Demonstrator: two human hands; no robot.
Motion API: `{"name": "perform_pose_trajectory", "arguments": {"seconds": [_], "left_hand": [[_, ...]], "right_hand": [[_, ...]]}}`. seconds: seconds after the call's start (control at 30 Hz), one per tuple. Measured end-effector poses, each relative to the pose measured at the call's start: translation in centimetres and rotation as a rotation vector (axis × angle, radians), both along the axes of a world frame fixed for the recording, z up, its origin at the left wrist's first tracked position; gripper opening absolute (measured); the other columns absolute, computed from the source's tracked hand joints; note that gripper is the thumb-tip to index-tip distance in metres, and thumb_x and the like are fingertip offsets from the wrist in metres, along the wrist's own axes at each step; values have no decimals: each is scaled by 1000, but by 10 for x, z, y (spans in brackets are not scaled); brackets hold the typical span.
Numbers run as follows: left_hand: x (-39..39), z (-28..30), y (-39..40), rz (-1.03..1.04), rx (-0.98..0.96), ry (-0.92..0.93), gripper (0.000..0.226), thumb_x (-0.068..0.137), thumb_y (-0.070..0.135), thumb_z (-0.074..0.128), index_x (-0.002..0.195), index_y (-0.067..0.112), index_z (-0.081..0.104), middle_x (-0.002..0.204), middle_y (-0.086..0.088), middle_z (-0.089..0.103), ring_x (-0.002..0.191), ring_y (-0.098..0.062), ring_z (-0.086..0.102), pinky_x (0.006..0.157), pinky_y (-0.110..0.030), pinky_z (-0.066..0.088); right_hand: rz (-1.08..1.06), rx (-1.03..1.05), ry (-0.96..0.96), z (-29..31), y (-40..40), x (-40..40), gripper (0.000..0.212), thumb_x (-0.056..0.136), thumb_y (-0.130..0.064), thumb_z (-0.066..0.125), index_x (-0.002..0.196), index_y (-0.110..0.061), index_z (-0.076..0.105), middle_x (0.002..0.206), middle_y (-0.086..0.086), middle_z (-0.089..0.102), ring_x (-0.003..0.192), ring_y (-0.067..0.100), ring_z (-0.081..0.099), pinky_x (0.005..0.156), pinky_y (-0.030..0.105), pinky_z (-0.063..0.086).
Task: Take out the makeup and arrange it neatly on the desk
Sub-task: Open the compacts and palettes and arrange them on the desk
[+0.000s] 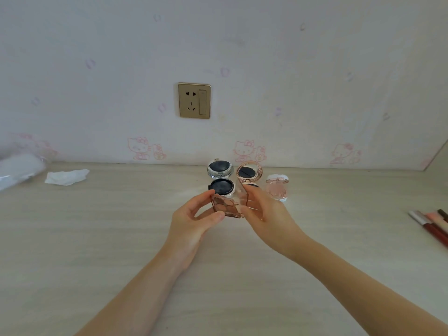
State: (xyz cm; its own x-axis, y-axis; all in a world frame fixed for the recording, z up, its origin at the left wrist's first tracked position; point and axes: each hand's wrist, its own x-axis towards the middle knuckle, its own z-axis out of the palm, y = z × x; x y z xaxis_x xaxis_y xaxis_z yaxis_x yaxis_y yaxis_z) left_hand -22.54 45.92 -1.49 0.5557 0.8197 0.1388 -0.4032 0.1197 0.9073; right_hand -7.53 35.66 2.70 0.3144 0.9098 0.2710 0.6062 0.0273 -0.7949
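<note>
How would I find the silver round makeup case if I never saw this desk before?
Start at the gold wall socket and look straight down to the pale wooden desk. The open round silver-rimmed compact stands there, left of the open round rose-gold compact. Only it has a shiny silver rim and a white base.

No readable text, brand or number anywhere | wallpaper [242, 57] bears only pink cartoon cat figures, wordless | wall socket [194, 100] carries no legible marking
</note>
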Motion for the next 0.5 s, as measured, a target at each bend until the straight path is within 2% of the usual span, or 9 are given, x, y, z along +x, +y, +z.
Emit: {"name": "perform_pose_trajectory", "arguments": {"seconds": [0.07, 0.17, 0.23, 0.3, 0.4, 0.5], "left_hand": [[0, 0, -1, 30, 30, 9, 52, 62, 2, 79, 109, 22, 70, 113, 2, 71, 102, -21, 69, 75, -21, 54], [0, -1, -4, 47, 56, 58, 53, 61, 2, 81, 108, 24, 70, 111, 5, 71, 99, -23, 70, 73, -20, 54], [2, 2, -7, 13, -16, 44, 53, 62, 4, 83, 110, 20, 69, 114, 1, 69, 100, -26, 69, 74, -24, 56], [4, 9, -11, -95, -218, -41, 47, 66, 13, 82, 111, 11, 67, 115, -8, 69, 100, -29, 69, 73, -29, 57], [7, 17, -15, -211, -468, -24, 42, 77, 33, 66, 106, 2, 68, 109, -16, 70, 91, -30, 71, 68, -33, 59], [7, 17, -17, -316, -533, 59, 48, 97, 35, 46, 117, -7, 60, 116, -27, 65, 105, -43, 64, 81, -42, 59]], "right_hand": [[-52, 23, -19, 1, -1, -2, 39, 94, -17, 54, 129, -34, 49, 104, -27, 59, 89, -20, 58, 68, 0, 43], [-115, 10, 25, 1, 1, -2, 44, 90, -11, 52, 126, -35, 49, 103, -24, 60, 78, -10, 65, 59, 8, 47], [-152, -1, 77, 1, 3, -1, 47, 87, -4, 48, 126, -31, 51, 108, -14, 64, 80, 2, 69, 69, 23, 57], [-180, 20, 130, 3, 4, -1, 47, 84, 4, 45, 118, -25, 57, 104, -9, 68, 87, 6, 69, 80, 34, 58], [-157, 48, 200, 6, 4, -1, 38, 81, 7, 46, 97, -20, 66, 90, -7, 73, 85, 1, 69, 80, 22, 57], [-113, 73, 275, 5, 3, -4, 35, 83, 8, 46, 94, -15, 69, 91, -6, 74, 87, -1, 69, 72, 12, 53]]}}
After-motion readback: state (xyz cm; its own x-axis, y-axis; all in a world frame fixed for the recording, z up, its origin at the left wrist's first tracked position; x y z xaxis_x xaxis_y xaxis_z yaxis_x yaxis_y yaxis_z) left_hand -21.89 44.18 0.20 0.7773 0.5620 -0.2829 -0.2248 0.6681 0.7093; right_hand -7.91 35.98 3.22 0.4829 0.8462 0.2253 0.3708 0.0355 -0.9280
